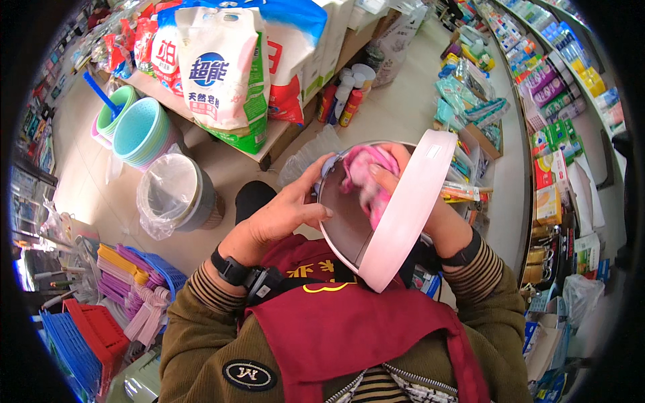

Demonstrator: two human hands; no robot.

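In front of my apron I hold a round, hollow container, greyish inside, with a wide pale pink band standing along its right side. Its exact kind does not show. My left hand grips the left edge, thumb over the rim and fingers behind it. Inside the opening, my right hand is closed on a bunched pink and white cloth, which lies against the inner wall. The right forearm passes behind the pink band, so part of it is hidden.
Detergent bags stand on a low platform ahead. Stacked turquoise buckets and a plastic-lined bin are at left. Lower left are plastic baskets and purple hangers. Spray cans stand beyond my hands; stocked shelves line the right.
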